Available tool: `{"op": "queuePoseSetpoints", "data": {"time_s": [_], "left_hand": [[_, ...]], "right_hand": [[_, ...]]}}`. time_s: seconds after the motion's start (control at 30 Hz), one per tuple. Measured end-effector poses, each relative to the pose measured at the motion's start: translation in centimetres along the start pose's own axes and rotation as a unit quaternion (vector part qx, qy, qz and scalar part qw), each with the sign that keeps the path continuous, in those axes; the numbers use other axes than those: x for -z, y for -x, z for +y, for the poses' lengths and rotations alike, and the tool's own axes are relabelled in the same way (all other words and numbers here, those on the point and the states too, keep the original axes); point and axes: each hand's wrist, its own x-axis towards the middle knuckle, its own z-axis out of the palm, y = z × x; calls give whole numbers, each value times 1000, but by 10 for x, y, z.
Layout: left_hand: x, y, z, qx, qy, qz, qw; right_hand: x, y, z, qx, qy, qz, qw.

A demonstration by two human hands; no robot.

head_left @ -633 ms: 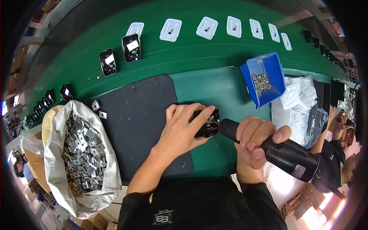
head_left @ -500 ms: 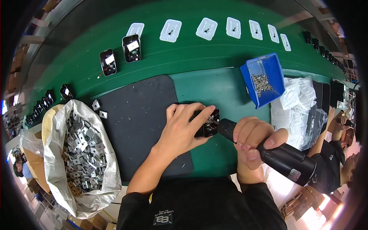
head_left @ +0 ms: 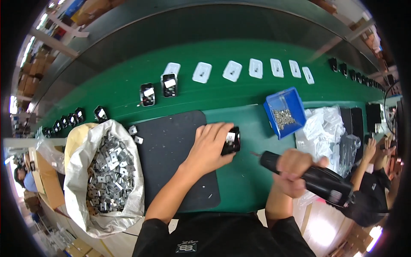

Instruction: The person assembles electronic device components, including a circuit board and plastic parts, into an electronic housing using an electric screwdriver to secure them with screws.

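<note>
My left hand [head_left: 210, 144] is closed around a small black plastic housing [head_left: 232, 146] at the right edge of a dark mat. A white piece shows on the housing; its far part is hidden behind my fingers. In my right hand [head_left: 293, 172], fingers wrapped round it, is a black electric screwdriver [head_left: 327, 184]. Its bit points left toward the housing, with a gap between them. A blue bin [head_left: 296, 124] of small screws [head_left: 283, 119] stands beyond the screwdriver.
At the left, a white woven sack [head_left: 77, 184] holds many metal plates [head_left: 112, 171]. Black housings [head_left: 169, 85] and white plastic covers [head_left: 202, 72] sit along the green belt [head_left: 188, 100]. Clear plastic bags [head_left: 323, 132] lie at the right, near another person [head_left: 370, 188].
The screwdriver has drawn back from the housing to the right. The housing has been turned in my left hand, so its white piece shows. The whole view has shifted, with more of the far side visible.
</note>
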Motion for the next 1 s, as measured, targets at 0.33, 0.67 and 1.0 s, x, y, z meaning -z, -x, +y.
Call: {"op": "queuePoseSetpoints", "data": {"time_s": [0.33,0.67,1.0], "left_hand": [[11,-91,-48,35,-170,41,984],[82,34,-35,225,-311,110,917],[86,91,-62,213,-629,-59,746]], "right_hand": [[39,10,3,-4,166,44,985],[41,7,4,-29,172,31,984],[38,10,-3,-32,149,27,988]]}}
